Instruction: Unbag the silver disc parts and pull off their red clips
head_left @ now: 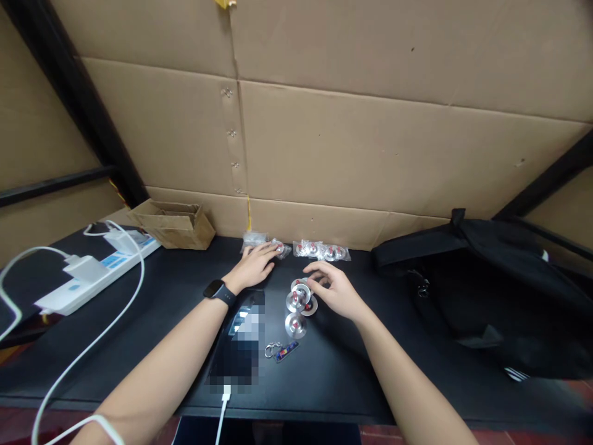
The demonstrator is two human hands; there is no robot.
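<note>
My left hand [252, 267] lies with fingers stretched out over clear plastic packets [280, 248] at the back of the table; a silver disc with a red mark shows through the plastic. Bent but apart, the fingers of my right hand [337, 289] hover at the edge of a loose pile of silver metal discs [296, 301] with red marks. Whether its fingertips touch the top disc, I cannot tell. One more disc [295, 325] lies at the near end of the pile. Several bagged discs [322, 250] lie in a row behind my right hand.
A dark phone [238, 340] with a white cable lies beside my left forearm. Near it is a keychain [286, 351]. A white power strip [99, 272] and a small cardboard box [178, 228] stand left. At right sits a black bag [491, 296]. Cardboard walls the back.
</note>
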